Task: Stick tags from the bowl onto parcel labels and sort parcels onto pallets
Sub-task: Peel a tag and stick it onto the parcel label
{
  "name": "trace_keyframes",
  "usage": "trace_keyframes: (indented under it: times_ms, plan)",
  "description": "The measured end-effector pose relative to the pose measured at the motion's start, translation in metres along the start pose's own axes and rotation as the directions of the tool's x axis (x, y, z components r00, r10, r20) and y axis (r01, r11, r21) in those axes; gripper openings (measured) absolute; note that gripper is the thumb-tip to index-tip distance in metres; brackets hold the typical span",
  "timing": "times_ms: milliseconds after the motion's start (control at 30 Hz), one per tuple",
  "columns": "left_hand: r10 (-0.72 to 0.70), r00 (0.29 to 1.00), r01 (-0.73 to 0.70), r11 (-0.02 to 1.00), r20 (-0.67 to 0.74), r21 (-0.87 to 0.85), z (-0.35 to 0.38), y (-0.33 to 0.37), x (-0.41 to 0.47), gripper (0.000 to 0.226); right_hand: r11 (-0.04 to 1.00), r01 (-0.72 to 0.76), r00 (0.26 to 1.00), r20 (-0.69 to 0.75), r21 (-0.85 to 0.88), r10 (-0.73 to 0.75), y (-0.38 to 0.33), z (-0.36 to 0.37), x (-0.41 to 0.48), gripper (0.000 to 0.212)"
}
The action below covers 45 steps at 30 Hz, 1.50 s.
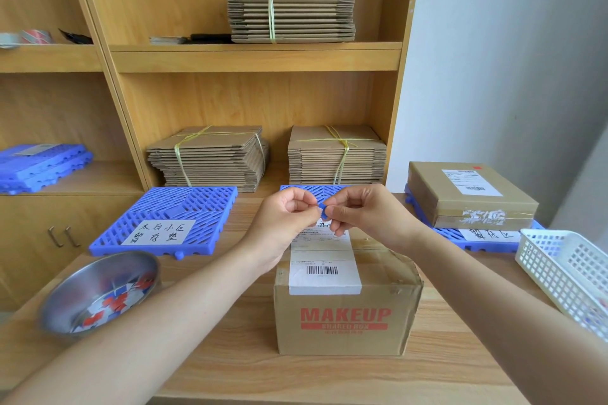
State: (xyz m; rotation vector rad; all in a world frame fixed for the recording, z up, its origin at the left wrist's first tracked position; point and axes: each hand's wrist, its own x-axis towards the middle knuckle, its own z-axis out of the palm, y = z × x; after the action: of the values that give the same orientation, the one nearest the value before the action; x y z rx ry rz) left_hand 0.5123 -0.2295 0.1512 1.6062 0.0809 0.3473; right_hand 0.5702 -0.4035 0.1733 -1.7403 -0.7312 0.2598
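A brown MAKEUP parcel (345, 322) stands on the table in front of me, with a white barcode label (324, 268) on its top. Above the label, my left hand (286, 217) and my right hand (365, 210) both pinch a small blue tag (323, 210) between fingertips. A steel bowl (75, 289) at the left holds several red, blue and white tags. Three blue pallets lie at the back: a left pallet (184, 207) with a handwritten sign, a middle pallet (312, 191) behind my hands, and a right pallet (477, 238) bearing a flat taped parcel (460, 207).
A white plastic basket (566, 270) sits at the right table edge. Wooden shelves behind hold strapped bundles of flat cardboard (210, 158), spare blue pallets (39, 164) and tape rolls (29, 36). A grey wall is on the right.
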Motion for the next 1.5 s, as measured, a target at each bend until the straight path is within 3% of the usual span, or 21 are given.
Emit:
trace_keyframes:
  times_ms: [200,533,900,967,1033,1100,1233,1500]
  plan:
    - [0.026,0.999,-0.023,0.994,-0.026,0.111,0.001,0.002,0.000,0.015,1.000,0.004,1.000,0.008,-0.029,-0.004,0.000,0.001,0.000,0.012]
    - [0.000,0.993,0.004,0.999,-0.114,0.037,0.011,0.003,-0.003,0.017,0.997,0.055,0.998,-0.019,-0.058,-0.057,0.002,0.006,-0.001,0.011]
    - [-0.051,0.996,0.065,0.977,0.075,-0.201,-0.001,0.005,-0.004,0.014,0.988,0.011,1.000,-0.004,0.152,-0.011,0.005,-0.004,0.003,0.016]
    - [-0.060,0.996,0.071,0.978,0.061,-0.198,-0.001,0.004,-0.003,0.015,0.996,0.060,0.998,-0.027,0.070,-0.058,0.007,-0.003,0.004,0.016]
    - [-0.068,0.997,0.072,0.980,0.029,-0.184,0.000,0.002,-0.002,0.016,0.970,0.155,0.981,-0.088,-0.185,-0.174,0.011,0.000,0.007,0.011]
    - [-0.067,0.998,0.064,0.985,-0.010,-0.158,0.001,0.001,0.000,0.018,0.879,0.251,0.947,-0.084,-0.405,-0.309,0.015,0.002,0.009,0.009]
    - [-0.055,0.997,0.047,0.991,-0.059,-0.129,0.004,0.000,0.001,0.020,0.849,0.297,0.937,-0.038,-0.437,-0.347,0.019,0.002,0.010,0.008]
    - [-0.018,0.996,0.015,0.999,-0.092,-0.034,0.006,-0.001,0.001,0.019,0.870,0.233,0.941,-0.125,-0.435,-0.315,0.019,0.005,0.011,0.003]
